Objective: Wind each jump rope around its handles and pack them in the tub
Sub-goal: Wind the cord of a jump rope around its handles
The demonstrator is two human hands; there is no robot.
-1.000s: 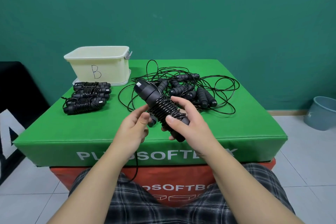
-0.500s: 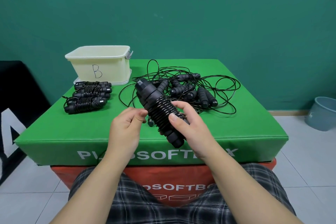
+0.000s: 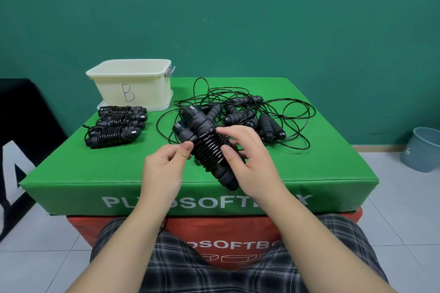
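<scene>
Centre frame, above counter [image 3: 333, 169]: right hand [image 3: 252, 162] grips wound rope bundle [image 3: 209, 147]; left hand [image 3: 164, 166] pinches cord end. Keep tension, tuck tail under coils. Tub [image 3: 133, 88] upper left, beside wound ropes [image 3: 116, 126].

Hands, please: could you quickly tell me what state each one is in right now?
Left hand: pinching the cord beside the wound jump rope.
Right hand: gripping the wound jump rope's paired handles.
</scene>
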